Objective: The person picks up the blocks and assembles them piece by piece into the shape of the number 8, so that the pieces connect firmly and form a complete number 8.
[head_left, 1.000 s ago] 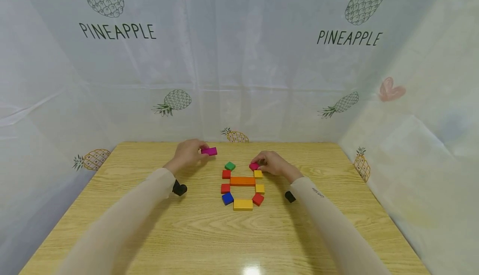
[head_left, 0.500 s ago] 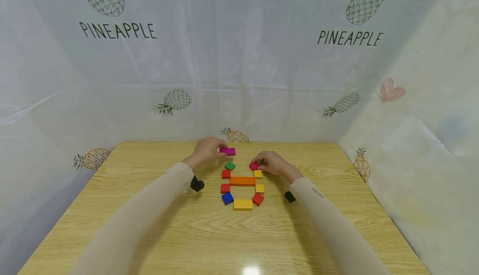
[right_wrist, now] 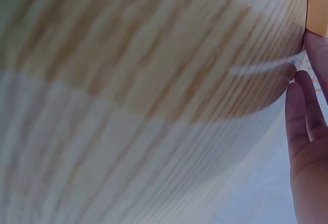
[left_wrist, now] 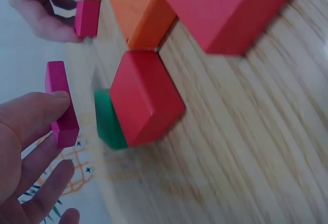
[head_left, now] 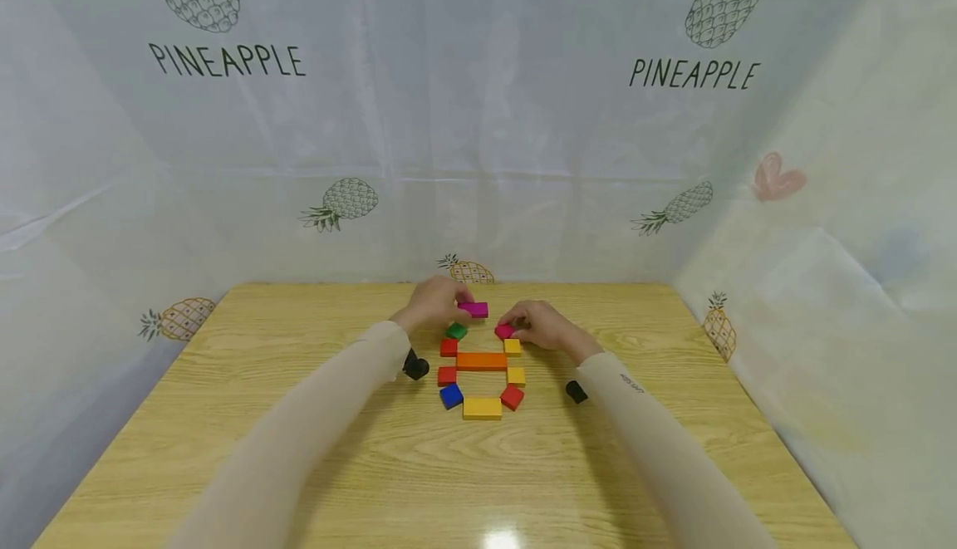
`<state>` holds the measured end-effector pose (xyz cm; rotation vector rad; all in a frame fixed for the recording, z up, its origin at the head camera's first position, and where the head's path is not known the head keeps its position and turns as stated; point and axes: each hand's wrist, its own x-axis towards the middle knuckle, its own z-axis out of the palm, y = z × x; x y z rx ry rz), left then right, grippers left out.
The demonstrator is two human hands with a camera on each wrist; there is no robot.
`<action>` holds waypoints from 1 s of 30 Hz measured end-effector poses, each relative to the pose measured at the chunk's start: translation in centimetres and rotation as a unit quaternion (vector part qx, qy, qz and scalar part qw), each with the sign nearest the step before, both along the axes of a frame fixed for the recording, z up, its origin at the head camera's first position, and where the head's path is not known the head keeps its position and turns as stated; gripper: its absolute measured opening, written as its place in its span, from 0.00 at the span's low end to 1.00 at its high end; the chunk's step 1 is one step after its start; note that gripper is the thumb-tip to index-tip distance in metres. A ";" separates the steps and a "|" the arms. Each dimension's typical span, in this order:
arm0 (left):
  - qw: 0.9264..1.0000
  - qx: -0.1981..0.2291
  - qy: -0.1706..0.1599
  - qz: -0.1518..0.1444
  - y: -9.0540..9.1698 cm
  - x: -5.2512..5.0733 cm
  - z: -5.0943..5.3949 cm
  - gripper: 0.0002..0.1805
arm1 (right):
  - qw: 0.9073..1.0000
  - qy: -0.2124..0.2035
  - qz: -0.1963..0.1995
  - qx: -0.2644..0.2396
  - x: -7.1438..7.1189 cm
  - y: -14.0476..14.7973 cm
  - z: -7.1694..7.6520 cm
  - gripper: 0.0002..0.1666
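My left hand (head_left: 436,303) pinches a magenta oblong block (head_left: 478,310) between thumb and fingers, just behind the green block (head_left: 457,330). In the left wrist view that magenta block (left_wrist: 57,75) stays apart from the green and red blocks. Opposite, my right hand (head_left: 540,325) has its fingertips on a small pink block (head_left: 504,330), which sits at the far end of the right row behind a yellow block (head_left: 512,347). The right wrist view catches only the edge of the right hand (right_wrist: 311,147); the pink block is hidden there.
Between the rows lies an orange oblong block (head_left: 482,362). Nearer are red blocks (head_left: 447,376), a blue block (head_left: 452,396), another yellow block (head_left: 516,376) and a yellow oblong block (head_left: 482,409). A printed curtain (head_left: 478,117) hangs behind the wooden table (head_left: 463,482).
My left hand has carried the magenta block rightward along the far side, then slightly nearer, to behind the green block. The right hand has stayed at the pink block.
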<state>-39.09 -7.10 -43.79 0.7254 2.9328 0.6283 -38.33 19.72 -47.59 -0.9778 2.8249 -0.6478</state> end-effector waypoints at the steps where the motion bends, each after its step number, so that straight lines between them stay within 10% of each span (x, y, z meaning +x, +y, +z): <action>1: 1.000 0.000 0.000 -0.002 0.2 0.0 0.0 0.14 | 1.000 -0.001 0.001 -0.002 0.0 0.0 0.0 0.18; 30: 0.999 -0.026 -0.042 0.002 1.6 -0.5 -1.7 0.11 | 1.000 0.004 -0.007 -0.003 0.3 -0.3 0.2 0.16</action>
